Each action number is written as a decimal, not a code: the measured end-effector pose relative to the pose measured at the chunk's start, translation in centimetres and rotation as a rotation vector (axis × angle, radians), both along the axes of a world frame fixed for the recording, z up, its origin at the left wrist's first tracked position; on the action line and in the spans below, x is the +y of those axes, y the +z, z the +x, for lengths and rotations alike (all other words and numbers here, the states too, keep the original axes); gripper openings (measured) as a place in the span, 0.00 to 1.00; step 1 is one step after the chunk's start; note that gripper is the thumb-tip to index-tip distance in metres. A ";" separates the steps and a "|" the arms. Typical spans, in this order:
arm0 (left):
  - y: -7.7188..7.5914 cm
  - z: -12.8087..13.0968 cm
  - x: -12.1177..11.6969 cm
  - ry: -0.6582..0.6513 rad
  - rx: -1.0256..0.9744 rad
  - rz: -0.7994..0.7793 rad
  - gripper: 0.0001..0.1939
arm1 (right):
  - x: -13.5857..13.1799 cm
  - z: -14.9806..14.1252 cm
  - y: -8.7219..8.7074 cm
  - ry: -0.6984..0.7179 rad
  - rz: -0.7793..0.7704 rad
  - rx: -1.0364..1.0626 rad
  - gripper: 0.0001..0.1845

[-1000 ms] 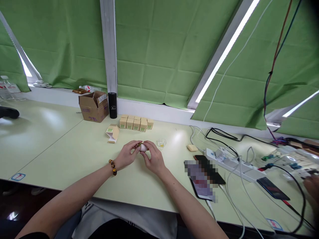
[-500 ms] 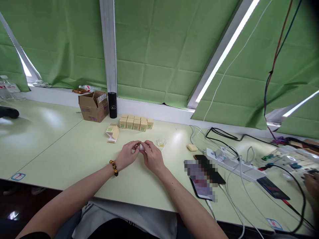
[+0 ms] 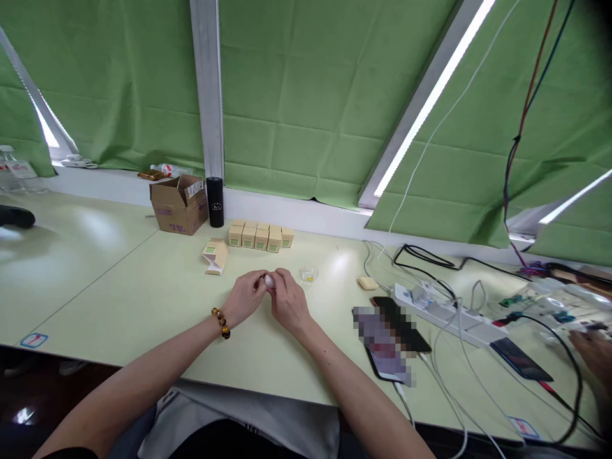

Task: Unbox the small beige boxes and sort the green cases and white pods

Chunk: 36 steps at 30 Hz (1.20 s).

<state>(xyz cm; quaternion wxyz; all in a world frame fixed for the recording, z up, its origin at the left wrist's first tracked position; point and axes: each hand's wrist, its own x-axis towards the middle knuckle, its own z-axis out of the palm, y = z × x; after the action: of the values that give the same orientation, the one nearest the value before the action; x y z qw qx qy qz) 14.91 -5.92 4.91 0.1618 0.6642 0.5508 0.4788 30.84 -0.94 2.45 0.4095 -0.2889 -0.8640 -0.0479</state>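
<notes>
Between the fingertips of both hands is a small rounded white object, mostly covered, its kind too small to make out. My left hand pinches it from the left; a beaded bracelet circles that wrist. From the right, my right hand closes its fingers on the same object. Just right of my hands stands a small clear container with something yellow in it. An opened small carton lies beyond my left hand, and behind it several small kraft boxes stand in a row.
At the back left are a cardboard box and a black cylinder. Phones, a power strip and loose cables crowd the right side. Another person's hand is at the far right, by clear plastic packaging.
My fingers have shifted slightly around the small white object, which has turned so more of its white side shows. At the far right, the other person's hand has moved a little left.
</notes>
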 end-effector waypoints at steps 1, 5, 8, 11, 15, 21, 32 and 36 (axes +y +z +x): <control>-0.2 -0.1 0.1 0.013 -0.025 -0.006 0.14 | 0.0 0.1 0.0 0.016 -0.037 0.024 0.16; -0.8 -0.9 0.4 -0.066 -0.057 -0.003 0.18 | 0.2 0.8 -0.1 0.125 -0.206 0.170 0.15; -0.8 -1.3 0.4 -0.132 -0.018 0.023 0.21 | 0.4 1.1 -0.3 0.200 -0.293 0.240 0.14; -0.6 -1.3 0.5 -0.095 0.000 0.015 0.19 | 0.4 1.0 -0.3 0.238 -0.343 0.306 0.12; -0.4 -1.0 0.6 -0.046 -0.047 -0.019 0.18 | 0.4 0.6 -0.2 0.253 -0.417 0.436 0.10; -0.5 -0.5 0.4 -0.030 -0.102 -0.083 0.19 | 0.3 0.2 -0.6 0.269 -0.514 0.522 0.13; -2.0 -2.4 2.2 -0.072 -0.444 -0.094 0.23 | 2.6 2.4 1.4 0.178 -0.990 1.154 0.26; -2.7 -2.8 2.9 -0.091 -0.552 -0.077 0.24 | 3.8 3.1 1.4 0.223 -1.216 1.288 0.28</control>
<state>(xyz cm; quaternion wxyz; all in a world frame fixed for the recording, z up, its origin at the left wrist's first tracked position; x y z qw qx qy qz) 12.14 -3.06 2.26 0.3523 0.5261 0.4733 0.6125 33.93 2.83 3.85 0.5936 -0.3412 -0.3656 0.6305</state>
